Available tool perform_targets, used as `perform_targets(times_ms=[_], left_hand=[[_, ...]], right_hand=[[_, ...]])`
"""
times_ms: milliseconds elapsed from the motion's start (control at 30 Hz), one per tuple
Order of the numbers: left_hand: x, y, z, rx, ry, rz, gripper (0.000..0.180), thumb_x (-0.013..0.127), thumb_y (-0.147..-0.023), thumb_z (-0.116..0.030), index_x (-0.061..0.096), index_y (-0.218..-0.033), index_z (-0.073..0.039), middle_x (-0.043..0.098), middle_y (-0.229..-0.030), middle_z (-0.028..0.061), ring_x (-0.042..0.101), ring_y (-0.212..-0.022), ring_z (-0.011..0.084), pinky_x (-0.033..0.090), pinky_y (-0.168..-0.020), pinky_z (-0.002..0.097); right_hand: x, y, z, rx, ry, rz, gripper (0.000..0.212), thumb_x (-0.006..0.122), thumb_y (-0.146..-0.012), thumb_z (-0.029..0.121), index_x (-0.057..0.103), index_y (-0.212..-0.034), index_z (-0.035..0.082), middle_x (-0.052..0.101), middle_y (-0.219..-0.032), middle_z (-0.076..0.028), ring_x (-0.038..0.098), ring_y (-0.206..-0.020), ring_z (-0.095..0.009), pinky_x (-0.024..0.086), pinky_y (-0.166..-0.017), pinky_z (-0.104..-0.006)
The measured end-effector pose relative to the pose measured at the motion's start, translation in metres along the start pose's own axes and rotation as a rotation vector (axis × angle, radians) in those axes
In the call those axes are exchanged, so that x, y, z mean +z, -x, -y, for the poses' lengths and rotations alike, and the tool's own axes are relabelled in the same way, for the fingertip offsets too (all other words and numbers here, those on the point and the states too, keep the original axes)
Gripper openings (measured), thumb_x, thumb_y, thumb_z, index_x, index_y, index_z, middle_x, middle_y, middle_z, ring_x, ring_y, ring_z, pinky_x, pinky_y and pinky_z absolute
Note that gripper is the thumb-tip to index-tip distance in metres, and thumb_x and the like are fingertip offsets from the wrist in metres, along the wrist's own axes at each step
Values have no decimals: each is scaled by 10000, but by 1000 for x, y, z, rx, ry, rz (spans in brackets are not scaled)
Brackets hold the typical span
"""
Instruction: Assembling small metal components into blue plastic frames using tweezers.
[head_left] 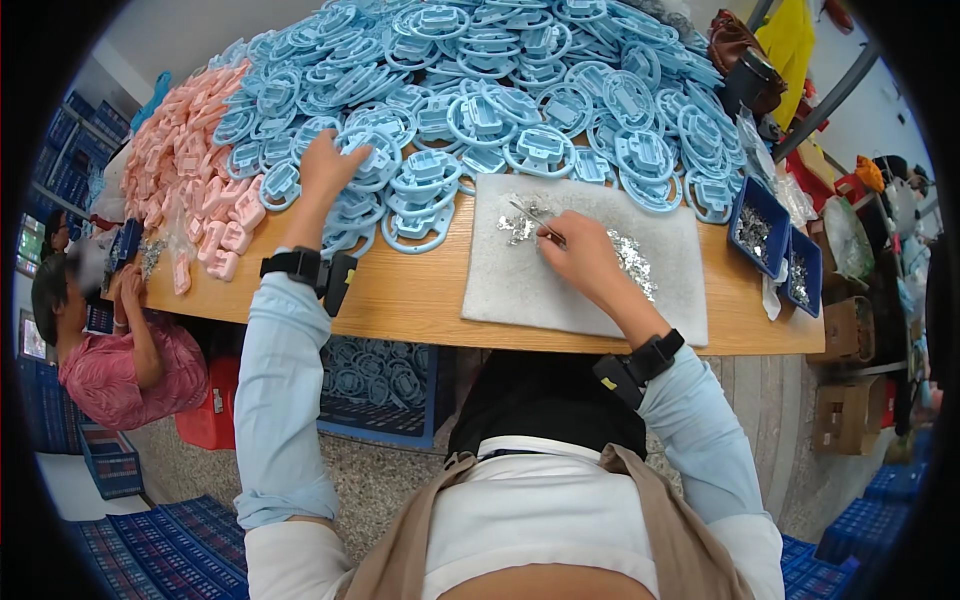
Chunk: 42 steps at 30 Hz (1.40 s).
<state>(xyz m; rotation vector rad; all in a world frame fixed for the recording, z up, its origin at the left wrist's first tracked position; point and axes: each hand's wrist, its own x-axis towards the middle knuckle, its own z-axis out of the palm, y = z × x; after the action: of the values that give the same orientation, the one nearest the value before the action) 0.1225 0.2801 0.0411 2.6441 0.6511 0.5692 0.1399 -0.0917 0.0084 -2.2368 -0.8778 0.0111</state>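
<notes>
My left hand (328,172) reaches into the near edge of a big heap of light blue plastic ring-shaped parts (428,172). Its thumb and fingers are apart at a blue part (374,160), and I see no firm grip on it. A pair of metal tweezers (524,212) is pinched in my right hand (580,252), tips pointing up and left. Beneath them, small shiny metal pieces (632,262) lie scattered on a grey felt mat (490,282). The tweezer tips are over the pieces; whether they hold one is too small to tell.
Pink plastic parts (190,150) are heaped at the left of the wooden table (400,305). Two blue trays (752,226) of metal pieces stand at the right edge. Under the table is a blue crate (375,425) of blue parts. A co-worker (130,350) sits at the left.
</notes>
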Motion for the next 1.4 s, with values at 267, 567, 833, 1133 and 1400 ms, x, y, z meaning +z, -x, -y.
perform_targets(times_ms=[267,567,833,1133,1400], left_hand=[[-35,80,-2,-322,1086,-11,462,757,-658,-161,532,-1034,-13,578,-871,56,580,-661,115,449,-473,219],[6,205,-89,-614,1610,406,388,690,-742,-82,529,-1088,-16,605,-977,70,615,-830,148,531,-688,268],[29,218,-111,-581,1604,563,399,658,-773,-55,481,-1130,-30,600,-937,46,604,-801,115,503,-628,244],[28,218,-111,-587,1587,574,349,649,-774,-46,504,-1091,-28,599,-910,39,596,-775,103,493,-611,235],[32,212,-105,-650,1516,606,326,661,-753,-71,535,-1052,-39,587,-848,15,554,-662,70,451,-550,202]], right_hand=[[21,-40,7,-123,143,33,126,598,-740,134,657,-802,41,551,-761,-124,561,-720,-309,440,-634,-397],[12,-37,10,-144,-130,-34,123,634,-699,133,646,-763,28,566,-689,-74,507,-561,-175,390,-512,-306],[6,5,38,-59,-448,-30,73,648,-687,47,626,-751,21,545,-627,-6,398,-472,-46,306,-432,-210],[20,13,41,-293,-336,-58,96,633,-697,47,596,-780,16,597,-768,-100,589,-636,-255,469,-555,-319],[19,15,35,-368,-275,-19,97,629,-692,49,594,-781,32,601,-799,-79,598,-646,-258,486,-568,-328]])
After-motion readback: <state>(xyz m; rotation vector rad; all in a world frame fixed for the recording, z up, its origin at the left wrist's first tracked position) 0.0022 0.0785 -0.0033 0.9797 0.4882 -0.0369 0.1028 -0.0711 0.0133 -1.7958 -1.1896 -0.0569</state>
